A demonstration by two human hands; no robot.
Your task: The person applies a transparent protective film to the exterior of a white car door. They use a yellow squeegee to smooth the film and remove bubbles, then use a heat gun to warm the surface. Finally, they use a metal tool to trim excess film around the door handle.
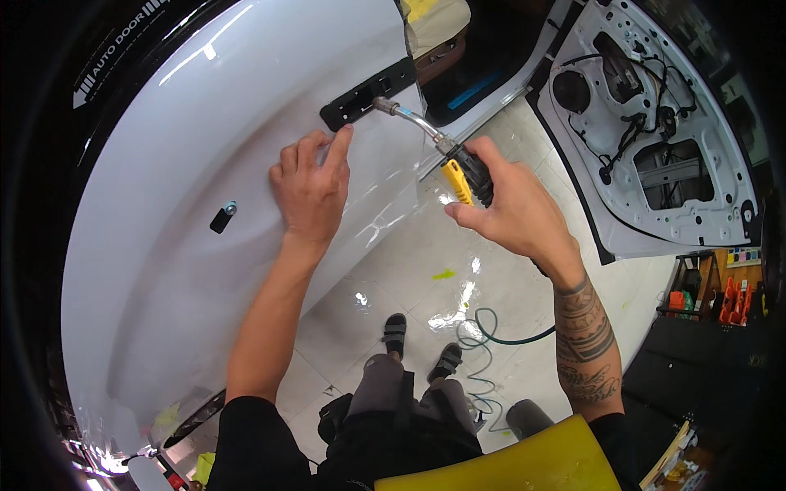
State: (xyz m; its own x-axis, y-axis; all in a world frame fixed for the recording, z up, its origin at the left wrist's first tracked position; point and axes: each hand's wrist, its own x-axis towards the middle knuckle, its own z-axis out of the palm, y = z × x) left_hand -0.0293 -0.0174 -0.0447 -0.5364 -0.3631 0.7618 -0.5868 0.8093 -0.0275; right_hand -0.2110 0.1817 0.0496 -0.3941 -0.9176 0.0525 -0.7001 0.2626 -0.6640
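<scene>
The white car door panel (246, 106) fills the left side, with a black handle base (360, 102) set in it, its handle off and its slots bare. My left hand (311, 176) leans on the panel just below that base, holding nothing. Its index fingertip touches the base's lower edge, while the other fingers are bent. In my right hand (524, 204) is an air blow gun (471, 176) with a black body, a yellow trigger and a bent metal tube. The tube's nozzle tip points at the middle of the handle base. Some fingers of the right hand are hidden behind the gun.
A green coiled hose (483, 393) lies on the tiled floor (393, 270) and runs behind my right forearm. At the right stands a stripped door (655, 123) with wiring exposed. A small bolt (230, 208) sticks out of the panel. Something yellow (524, 458) is close before me.
</scene>
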